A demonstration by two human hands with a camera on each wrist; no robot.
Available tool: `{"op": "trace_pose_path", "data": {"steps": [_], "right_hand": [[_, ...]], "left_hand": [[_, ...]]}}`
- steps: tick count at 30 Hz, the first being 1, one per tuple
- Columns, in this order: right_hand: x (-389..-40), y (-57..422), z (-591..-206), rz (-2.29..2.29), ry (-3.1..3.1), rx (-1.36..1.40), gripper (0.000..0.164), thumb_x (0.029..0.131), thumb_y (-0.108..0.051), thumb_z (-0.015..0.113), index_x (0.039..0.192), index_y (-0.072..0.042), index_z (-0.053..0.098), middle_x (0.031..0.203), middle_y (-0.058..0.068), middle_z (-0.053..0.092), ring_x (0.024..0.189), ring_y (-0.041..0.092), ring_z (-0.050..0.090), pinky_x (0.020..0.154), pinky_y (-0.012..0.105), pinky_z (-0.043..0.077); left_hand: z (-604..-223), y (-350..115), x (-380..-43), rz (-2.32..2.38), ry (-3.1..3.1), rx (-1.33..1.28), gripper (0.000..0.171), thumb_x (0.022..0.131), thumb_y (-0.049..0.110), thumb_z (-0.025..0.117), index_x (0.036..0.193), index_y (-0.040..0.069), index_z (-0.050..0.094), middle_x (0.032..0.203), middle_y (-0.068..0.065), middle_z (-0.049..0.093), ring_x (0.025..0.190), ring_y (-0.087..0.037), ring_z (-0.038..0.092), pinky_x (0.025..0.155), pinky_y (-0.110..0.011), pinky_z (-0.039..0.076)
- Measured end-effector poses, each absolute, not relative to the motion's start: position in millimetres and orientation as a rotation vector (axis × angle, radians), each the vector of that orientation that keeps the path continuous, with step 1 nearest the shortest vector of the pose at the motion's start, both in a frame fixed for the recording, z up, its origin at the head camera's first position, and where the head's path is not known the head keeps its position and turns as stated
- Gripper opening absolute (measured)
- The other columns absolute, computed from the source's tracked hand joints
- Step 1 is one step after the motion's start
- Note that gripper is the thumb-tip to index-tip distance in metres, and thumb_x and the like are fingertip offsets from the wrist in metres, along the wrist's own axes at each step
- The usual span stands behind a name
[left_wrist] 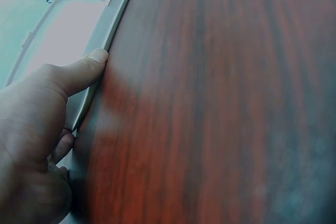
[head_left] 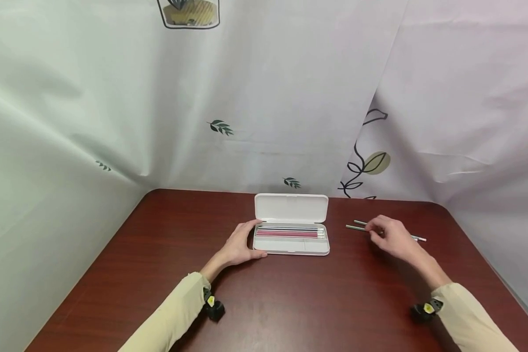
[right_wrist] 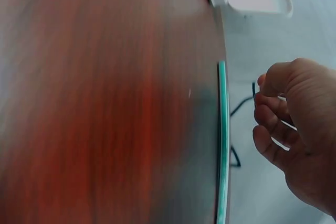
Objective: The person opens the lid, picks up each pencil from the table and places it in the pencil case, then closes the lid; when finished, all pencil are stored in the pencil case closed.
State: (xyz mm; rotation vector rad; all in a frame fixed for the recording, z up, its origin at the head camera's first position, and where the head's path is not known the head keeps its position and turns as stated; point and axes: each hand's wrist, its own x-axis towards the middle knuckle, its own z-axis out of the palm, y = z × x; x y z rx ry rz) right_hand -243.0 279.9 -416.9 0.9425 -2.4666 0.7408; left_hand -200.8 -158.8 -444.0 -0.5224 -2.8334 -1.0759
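Observation:
A white pencil case (head_left: 290, 246) lies on the table with its lid (head_left: 291, 208) raised. Several pencils (head_left: 288, 234), red and dark ones, lie side by side in its rear compartment. My left hand (head_left: 239, 244) grips the case's left end, the thumb (left_wrist: 86, 72) against its front edge. To the right of the case, my right hand (head_left: 391, 237) is just over two greenish pencils (head_left: 355, 228), partly hiding them. In the right wrist view, one green pencil (right_wrist: 223, 140) lies apart from the loosely bent fingers, and nothing shows between them.
The reddish-brown wooden table (head_left: 299, 303) reaches back to a pale curtain (head_left: 264, 98) printed with leaves. The same cloth hangs along the left and right sides. A small dark device is strapped at each wrist.

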Motion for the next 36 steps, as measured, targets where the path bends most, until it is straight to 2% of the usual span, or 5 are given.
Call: {"op": "trace_pose_path", "data": {"steps": [7,23,31,36], "right_hand": [[-235.3,307.1,-417.0,0.705,-2.491,0.850,0.026,0.070,0.012,0.074,0.085,-0.009,0.069,0.084,-0.006,0.061,0.072,0.010,0.056,0.062,0.026,0.045],[-231.9,353.6,-425.9,0.569,-2.568,0.736,0.026,0.067,0.011,0.075,0.086,-0.005,0.068,0.085,0.002,0.060,0.075,0.029,0.061,0.064,0.041,0.048],[-234.5,358.7,-428.3,0.549,-2.555,0.738,0.026,0.066,0.011,0.074,0.088,-0.001,0.069,0.087,0.008,0.061,0.077,0.032,0.058,0.066,0.045,0.045],[-236.2,358.1,-431.7,0.545,-2.563,0.764,0.025,0.066,0.011,0.074,0.087,-0.002,0.069,0.087,0.008,0.061,0.077,0.030,0.058,0.066,0.044,0.045]], "left_hand": [[-445.8,-159.2,-201.5,-1.069,-2.835,-0.515,0.090,0.071,0.030,0.091,0.146,0.010,0.046,0.141,-0.010,0.051,0.130,-0.029,0.042,0.103,-0.049,0.038],[-443.0,-157.1,-202.8,-1.067,-2.823,-0.541,0.090,0.071,0.029,0.091,0.145,0.008,0.047,0.140,-0.010,0.052,0.130,-0.030,0.043,0.102,-0.049,0.039],[-442.6,-157.1,-202.9,-1.065,-2.821,-0.551,0.089,0.071,0.029,0.091,0.145,0.008,0.047,0.141,-0.010,0.052,0.129,-0.030,0.043,0.102,-0.049,0.039],[-447.1,-158.8,-202.0,-1.059,-2.827,-0.544,0.090,0.072,0.030,0.091,0.146,0.008,0.046,0.141,-0.010,0.051,0.130,-0.030,0.043,0.103,-0.049,0.039]]}}
